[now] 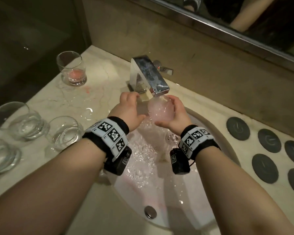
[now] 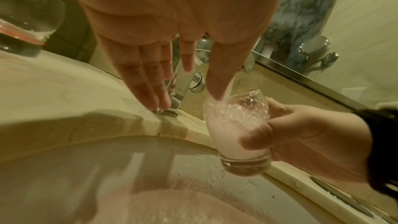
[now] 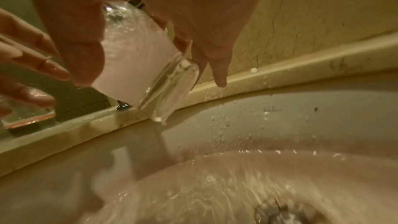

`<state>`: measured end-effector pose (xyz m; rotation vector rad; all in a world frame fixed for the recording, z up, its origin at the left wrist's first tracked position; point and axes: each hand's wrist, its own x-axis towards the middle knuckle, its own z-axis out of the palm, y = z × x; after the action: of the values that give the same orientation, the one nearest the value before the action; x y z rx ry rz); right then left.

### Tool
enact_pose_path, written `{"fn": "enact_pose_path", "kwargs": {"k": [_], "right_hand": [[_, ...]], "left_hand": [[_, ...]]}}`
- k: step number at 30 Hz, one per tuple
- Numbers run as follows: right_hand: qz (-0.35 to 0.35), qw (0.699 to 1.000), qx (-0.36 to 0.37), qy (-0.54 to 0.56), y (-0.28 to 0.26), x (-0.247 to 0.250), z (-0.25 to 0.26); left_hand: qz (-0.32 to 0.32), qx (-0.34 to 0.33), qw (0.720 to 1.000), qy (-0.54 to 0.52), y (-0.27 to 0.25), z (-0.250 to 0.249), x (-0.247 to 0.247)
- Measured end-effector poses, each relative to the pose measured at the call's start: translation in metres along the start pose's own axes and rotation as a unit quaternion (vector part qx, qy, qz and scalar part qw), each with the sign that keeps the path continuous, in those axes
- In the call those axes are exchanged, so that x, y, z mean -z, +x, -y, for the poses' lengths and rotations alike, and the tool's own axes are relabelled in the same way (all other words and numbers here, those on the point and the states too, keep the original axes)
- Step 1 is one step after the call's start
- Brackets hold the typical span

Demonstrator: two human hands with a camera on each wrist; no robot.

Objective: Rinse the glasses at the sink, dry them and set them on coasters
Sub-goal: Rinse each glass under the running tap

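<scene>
My right hand (image 1: 176, 112) grips a stemless glass (image 1: 160, 110) tilted under the chrome faucet (image 1: 148, 73). Water runs into it, and it is full of pale pink foamy water. In the right wrist view the thumb and fingers of my right hand (image 3: 172, 6) wrap the glass (image 3: 137, 67), whose thick base points down at the basin. My left hand (image 1: 129, 107) hovers open just left of the glass with straight wet fingers. In the left wrist view its thumb tip (image 2: 216, 91) lies at the rim of the glass (image 2: 232, 125).
Pinkish water swirls in the white sink (image 1: 185, 209) toward the drain (image 1: 150, 212). On the wet marble counter to the left stand a glass with pink residue (image 1: 71, 68) and three clear glasses (image 1: 20, 119). Several dark round coasters (image 1: 238, 128) lie on the right.
</scene>
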<state>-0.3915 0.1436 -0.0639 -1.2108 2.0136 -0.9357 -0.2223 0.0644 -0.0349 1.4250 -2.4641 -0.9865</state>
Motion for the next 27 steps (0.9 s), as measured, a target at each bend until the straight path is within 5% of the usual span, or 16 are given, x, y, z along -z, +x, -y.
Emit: {"fn": "enact_pose_path", "kwargs": {"k": [4,6,10,13,15,18,20,27], "right_hand": [[0.050,0.989,0.008,-0.141,-0.004,0.020,0.016],[0.067,0.960,0.017,-0.270,-0.005,0.028,0.023],[0.082,0.823,0.057,-0.558,-0.005,0.037,0.032],[0.080,0.762,0.065,-0.639,-0.003,0.041,0.033],[0.073,0.783,0.048,-0.615,-0.002,0.043,0.031],[0.062,0.926,-0.022,-0.372,-0.002,0.038,0.026],[0.035,0.978,-0.048,-0.202,-0.001,0.027,0.020],[-0.019,0.998,-0.052,-0.034,0.004,-0.007,0.014]], "left_hand": [[-0.003,0.012,1.000,-0.020,-0.002,0.000,-0.004],[-0.004,0.017,0.999,-0.032,-0.003,0.001,-0.006],[0.005,0.030,0.998,-0.061,-0.007,0.004,-0.012],[0.016,0.037,0.997,-0.060,-0.010,0.006,-0.015],[0.015,0.035,0.998,-0.053,-0.011,0.007,-0.015],[0.011,0.031,0.998,-0.048,-0.010,0.008,-0.012],[0.002,0.020,0.999,-0.038,-0.008,0.007,-0.009],[-0.011,-0.006,0.999,-0.042,-0.010,0.006,-0.004]]}}
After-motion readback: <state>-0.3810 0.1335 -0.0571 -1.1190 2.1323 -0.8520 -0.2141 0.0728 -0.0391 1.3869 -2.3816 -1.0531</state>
